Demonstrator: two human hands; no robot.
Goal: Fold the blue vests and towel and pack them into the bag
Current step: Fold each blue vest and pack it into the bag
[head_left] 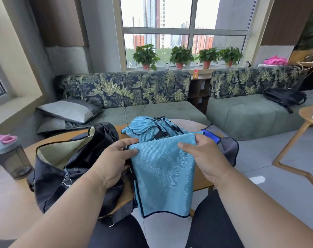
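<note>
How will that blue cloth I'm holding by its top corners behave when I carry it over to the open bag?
Likely floppy: the blue cloth hangs straight down from the left hand and right hand, past the table edge. Probably light, since fingertip pinches hold it. It may sag or unfold if one corner is released, so keep both corners until it is over the black bag.

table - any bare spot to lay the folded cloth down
Bare wood shows left of the black bag, toward the shaker bottle, and a strip on the table under the right hand. The middle is crowded by the vest pile.
</note>
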